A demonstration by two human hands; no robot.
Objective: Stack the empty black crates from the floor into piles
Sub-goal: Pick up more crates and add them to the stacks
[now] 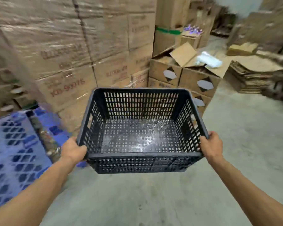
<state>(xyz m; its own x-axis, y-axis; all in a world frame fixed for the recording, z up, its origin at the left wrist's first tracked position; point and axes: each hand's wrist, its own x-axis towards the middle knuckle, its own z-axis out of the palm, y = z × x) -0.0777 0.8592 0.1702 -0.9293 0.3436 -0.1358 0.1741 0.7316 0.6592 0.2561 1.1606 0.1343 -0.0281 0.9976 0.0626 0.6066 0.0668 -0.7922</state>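
An empty black crate (141,136) with perforated walls and floor is held in the air in front of me, above the concrete floor. My left hand (73,150) grips its near left corner at the rim. My right hand (211,146) grips the near right corner at the rim. The crate is level, its opening facing up, and nothing lies inside it. No other black crate or pile of crates shows in this view.
A tall wall of shrink-wrapped cardboard boxes (64,46) stands ahead on the left. A blue plastic pallet (15,154) lies at the left. Open cardboard boxes (185,74) stand ahead right, flattened cardboard (252,75) beyond them. Grey concrete floor (153,201) spreads below and to the right.
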